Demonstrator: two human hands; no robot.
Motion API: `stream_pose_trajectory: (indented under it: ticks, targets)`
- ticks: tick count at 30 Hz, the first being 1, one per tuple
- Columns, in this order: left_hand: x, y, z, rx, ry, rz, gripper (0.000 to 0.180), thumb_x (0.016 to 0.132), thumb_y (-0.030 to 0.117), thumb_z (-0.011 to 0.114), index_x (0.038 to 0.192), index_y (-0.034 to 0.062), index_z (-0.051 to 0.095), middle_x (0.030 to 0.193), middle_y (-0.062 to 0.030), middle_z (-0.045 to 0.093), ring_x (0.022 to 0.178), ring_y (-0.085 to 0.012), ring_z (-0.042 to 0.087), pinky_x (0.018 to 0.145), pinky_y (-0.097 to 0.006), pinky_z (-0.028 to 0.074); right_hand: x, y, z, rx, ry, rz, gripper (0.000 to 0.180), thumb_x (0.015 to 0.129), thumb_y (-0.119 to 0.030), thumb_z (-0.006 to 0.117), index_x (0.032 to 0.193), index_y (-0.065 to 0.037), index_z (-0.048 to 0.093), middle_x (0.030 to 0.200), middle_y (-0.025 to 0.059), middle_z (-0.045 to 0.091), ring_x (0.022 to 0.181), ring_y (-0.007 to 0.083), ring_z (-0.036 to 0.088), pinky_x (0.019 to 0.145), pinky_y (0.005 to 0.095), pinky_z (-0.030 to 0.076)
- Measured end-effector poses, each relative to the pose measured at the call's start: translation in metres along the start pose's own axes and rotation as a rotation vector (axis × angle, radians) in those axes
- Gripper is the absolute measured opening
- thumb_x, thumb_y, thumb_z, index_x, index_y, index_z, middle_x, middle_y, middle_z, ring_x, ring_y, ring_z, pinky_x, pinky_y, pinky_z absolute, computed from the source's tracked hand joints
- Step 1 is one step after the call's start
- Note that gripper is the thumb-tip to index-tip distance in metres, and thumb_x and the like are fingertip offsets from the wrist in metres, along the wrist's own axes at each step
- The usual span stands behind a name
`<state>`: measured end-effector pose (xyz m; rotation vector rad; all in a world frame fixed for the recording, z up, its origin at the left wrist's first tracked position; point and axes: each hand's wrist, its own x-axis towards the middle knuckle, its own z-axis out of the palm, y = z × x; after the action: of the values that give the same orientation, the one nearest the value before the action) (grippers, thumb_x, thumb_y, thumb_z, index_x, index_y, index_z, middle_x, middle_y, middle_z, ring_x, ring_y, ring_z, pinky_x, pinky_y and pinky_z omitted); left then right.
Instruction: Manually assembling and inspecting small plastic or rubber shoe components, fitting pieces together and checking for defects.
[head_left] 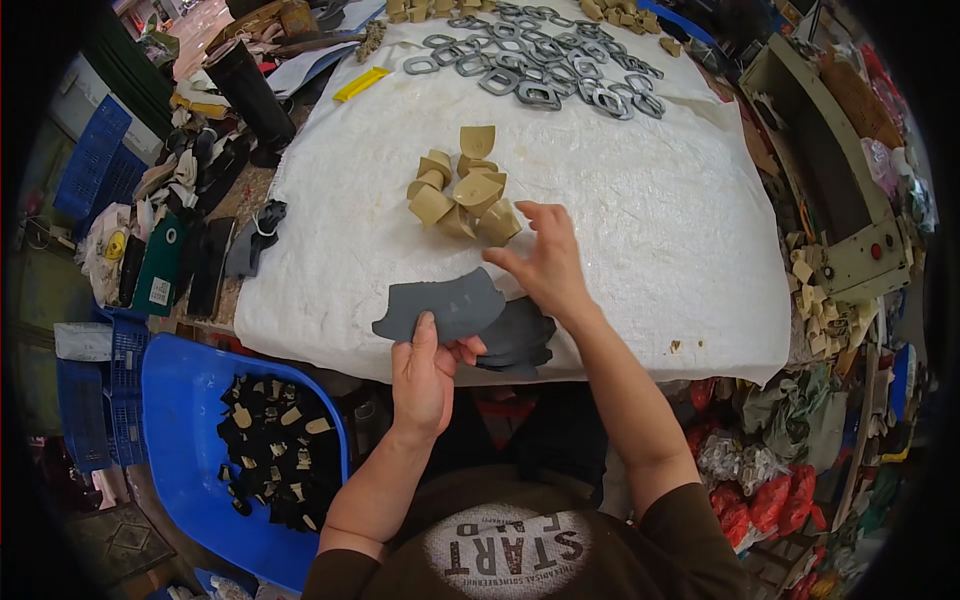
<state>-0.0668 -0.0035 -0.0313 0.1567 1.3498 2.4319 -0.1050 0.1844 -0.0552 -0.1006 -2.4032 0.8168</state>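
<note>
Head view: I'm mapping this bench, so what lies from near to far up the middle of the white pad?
Left hand holding a grey cut piece → pile of tan curled pieces → grey metal cutting dies.

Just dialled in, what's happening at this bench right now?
A person is working at a white padded table. The left hand pinches a grey cut sheet piece by its lower edge, above a stack of similar dark pieces at the table's near edge. The right hand touches the grey piece's right end, beside a heap of tan curled pieces. Metal cutting dies lie at the far side.
</note>
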Motion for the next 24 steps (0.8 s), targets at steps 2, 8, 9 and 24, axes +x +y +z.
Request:
stream_pose_trajectory:
  ticks: [2, 8, 9, 24]
  targets:
    - [-0.001, -0.001, 0.002, 0.010, 0.010, -0.001, 0.035, 0.099, 0.024, 0.031, 0.101, -0.0016, 0.054, 0.083, -0.0120, 0.061, 0.073, -0.0183, 0.056, 0.065, -0.030, 0.044, -0.002, 0.012, 0.020, 0.107, 0.022, 0.087, 0.052, 0.069, -0.016, 0.077, 0.112, -0.001, 0.052, 0.097, 0.0132, 0.058, 0.085, 0.0252, 0.059, 0.075, 0.0340, 0.048]
    - [-0.005, 0.007, -0.007, 0.003, 0.028, -0.004, 0.033, 0.098, 0.022, 0.031, 0.101, -0.0015, 0.055, 0.083, -0.0117, 0.061, 0.073, -0.0183, 0.056, 0.066, -0.031, 0.044, -0.010, 0.003, -0.014, 0.421, 0.153, 0.216, 0.034, 0.074, -0.008, 0.070, 0.104, 0.002, 0.057, 0.093, 0.0175, 0.061, 0.084, 0.0288, 0.061, 0.076, 0.0367, 0.049]
    - [-0.004, 0.007, -0.009, 0.009, 0.031, -0.014, 0.033, 0.098, 0.022, 0.032, 0.101, -0.0015, 0.055, 0.085, -0.0118, 0.062, 0.074, -0.0184, 0.057, 0.066, -0.031, 0.044, -0.012, 0.000, -0.029, 0.419, 0.151, 0.215, 0.034, 0.074, -0.008, 0.070, 0.104, 0.002, 0.057, 0.093, 0.0175, 0.061, 0.084, 0.0288, 0.061, 0.076, 0.0367, 0.049]
    - [-0.007, -0.007, 0.016, -0.022, -0.093, -0.104, 0.033, 0.097, 0.021, 0.035, 0.103, -0.0031, 0.056, 0.094, -0.0134, 0.063, 0.079, -0.0212, 0.060, 0.073, -0.034, 0.048, -0.008, 0.007, -0.094, -0.244, -0.166, -0.087, 0.033, 0.074, 0.001, 0.062, 0.106, -0.001, 0.057, 0.096, 0.0143, 0.056, 0.088, 0.0304, 0.053, 0.077, 0.0363, 0.045]
